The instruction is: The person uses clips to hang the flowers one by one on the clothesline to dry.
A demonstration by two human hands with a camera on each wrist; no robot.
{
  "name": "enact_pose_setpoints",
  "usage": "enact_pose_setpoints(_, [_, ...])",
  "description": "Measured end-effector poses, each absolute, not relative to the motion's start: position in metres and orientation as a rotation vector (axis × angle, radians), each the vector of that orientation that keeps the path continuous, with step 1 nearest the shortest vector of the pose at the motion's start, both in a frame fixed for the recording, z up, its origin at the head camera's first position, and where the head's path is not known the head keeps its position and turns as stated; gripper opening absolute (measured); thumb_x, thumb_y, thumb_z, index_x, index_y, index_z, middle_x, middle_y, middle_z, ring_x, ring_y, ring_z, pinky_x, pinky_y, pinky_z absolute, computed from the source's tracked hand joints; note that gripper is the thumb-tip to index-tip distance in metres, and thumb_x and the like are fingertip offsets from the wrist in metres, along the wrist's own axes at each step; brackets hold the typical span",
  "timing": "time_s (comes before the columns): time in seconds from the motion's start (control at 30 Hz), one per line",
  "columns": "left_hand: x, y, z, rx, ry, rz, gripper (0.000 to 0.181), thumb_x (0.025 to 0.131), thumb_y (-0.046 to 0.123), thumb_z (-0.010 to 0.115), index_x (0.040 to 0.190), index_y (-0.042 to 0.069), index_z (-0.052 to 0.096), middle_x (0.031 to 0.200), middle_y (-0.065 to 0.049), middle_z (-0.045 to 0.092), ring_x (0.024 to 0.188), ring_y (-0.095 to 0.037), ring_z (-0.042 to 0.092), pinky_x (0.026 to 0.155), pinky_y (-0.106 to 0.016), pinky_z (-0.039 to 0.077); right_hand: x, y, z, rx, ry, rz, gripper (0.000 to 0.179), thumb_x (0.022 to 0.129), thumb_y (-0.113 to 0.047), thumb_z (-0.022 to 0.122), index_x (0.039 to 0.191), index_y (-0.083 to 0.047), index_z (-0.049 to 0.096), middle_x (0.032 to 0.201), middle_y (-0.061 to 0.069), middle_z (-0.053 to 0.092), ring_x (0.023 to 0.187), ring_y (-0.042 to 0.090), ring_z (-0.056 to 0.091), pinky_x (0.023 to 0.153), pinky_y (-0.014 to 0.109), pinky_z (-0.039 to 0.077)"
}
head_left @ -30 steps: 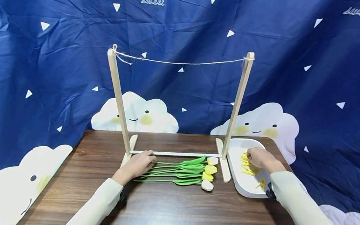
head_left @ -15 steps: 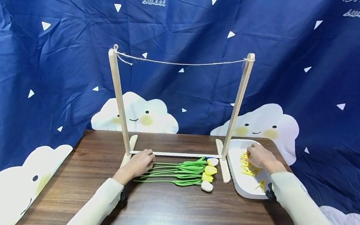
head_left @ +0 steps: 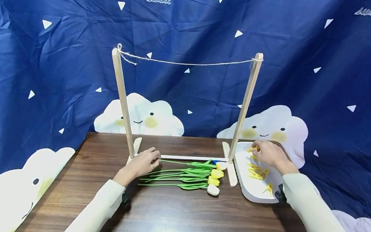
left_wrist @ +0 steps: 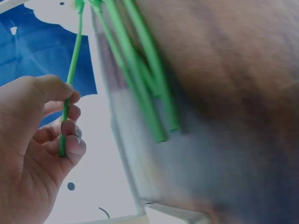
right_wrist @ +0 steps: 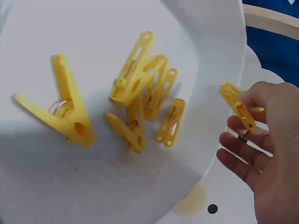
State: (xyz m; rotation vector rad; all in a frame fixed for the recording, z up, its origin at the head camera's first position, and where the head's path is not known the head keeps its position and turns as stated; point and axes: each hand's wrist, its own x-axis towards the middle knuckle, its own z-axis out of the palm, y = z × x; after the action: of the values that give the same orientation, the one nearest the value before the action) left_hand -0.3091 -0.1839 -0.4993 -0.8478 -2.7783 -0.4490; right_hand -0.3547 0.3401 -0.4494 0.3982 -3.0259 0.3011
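In the left wrist view, my left hand (left_wrist: 35,126) pinches the green stem of an artificial tulip (left_wrist: 74,56) near its lower end. That tulip is the farthest of the row in the head view, with a white bloom (head_left: 221,166). Several other tulips with yellow and white blooms (head_left: 217,174) lie beside it on the table, stems toward my left hand (head_left: 142,162). Over the white tray (head_left: 254,198), my right hand (head_left: 274,156) holds a yellow clothespin (right_wrist: 237,106) between thumb and fingers. Several more yellow clothespins (right_wrist: 74,112) lie in the tray.
A wooden frame with two posts (head_left: 121,92) stands at the back of the table (head_left: 177,211). Twine (head_left: 190,64) is strung between the post tops. A white crossbar (head_left: 191,158) joins the feet, and a blue curtain (head_left: 193,28) hangs behind.
My left hand has raised the farthest tulip's stem slightly, away from the others. My right hand has lifted a clothespin from the pile and shifted a little back, uncovering the other clothespins.
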Motion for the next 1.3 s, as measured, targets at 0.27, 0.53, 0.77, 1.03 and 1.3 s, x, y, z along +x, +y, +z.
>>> enact_pose_setpoints(0.27, [-0.307,-0.181,-0.472,-0.753,-2.714,-0.598,0.006,0.1,0.022,0.074,0.098,0.016,0.075,0.094,0.002,0.074,0.082,-0.014,0.071,0.072,-0.036,0.058,-0.359,0.346,-0.437,0.375,-2.958,0.485,0.028,0.095,-0.023,0.074,0.114,-0.005,0.065,0.109,0.018,0.072,0.094,0.034,0.068,0.077,0.055,0.054])
enact_pose_setpoints(0.53, [-0.307,-0.173,-0.451,-0.655,-2.635,-1.115,0.006,0.1,0.023,0.075,0.096,0.021,0.079,0.078,0.005,0.072,0.063,-0.008,0.058,0.063,-0.024,0.048,-0.357,0.34,-0.415,0.4,-2.851,0.533,0.025,0.094,-0.014,0.074,0.114,-0.001,0.067,0.111,0.021,0.066,0.102,0.037,0.064,0.085,0.055,0.052])
enact_pose_setpoints(0.77, [-0.307,-0.16,-0.438,-0.593,-2.509,-1.435,0.005,0.099,0.023,0.078,0.096,0.02,0.081,0.074,-0.007,0.07,0.059,-0.012,0.049,0.056,-0.024,0.039,-0.345,0.333,-0.385,0.375,-2.822,0.59,0.029,0.097,-0.014,0.071,0.122,0.001,0.066,0.12,0.026,0.065,0.104,0.042,0.068,0.082,0.057,0.055])
enact_pose_setpoints(1.03, [-0.305,-0.14,-0.428,-0.615,-2.36,-1.716,0.015,0.108,0.023,0.065,0.112,0.009,0.066,0.104,-0.017,0.079,0.076,-0.027,0.078,0.066,-0.033,0.061,-0.34,0.329,-0.364,0.381,-2.742,0.735,0.031,0.1,-0.011,0.065,0.127,0.003,0.06,0.118,0.03,0.073,0.108,0.047,0.072,0.092,0.06,0.056])
enact_pose_setpoints(1.3, [-0.31,-0.119,-0.418,-0.799,-2.078,-2.061,0.018,0.113,0.014,0.053,0.117,-0.004,0.049,0.116,-0.035,0.074,0.1,-0.044,0.078,0.088,-0.049,0.064,-0.335,0.318,-0.348,0.434,-2.667,0.733,0.038,0.107,-0.024,0.063,0.138,-0.003,0.06,0.115,0.019,0.076,0.101,0.037,0.074,0.074,0.032,0.051])
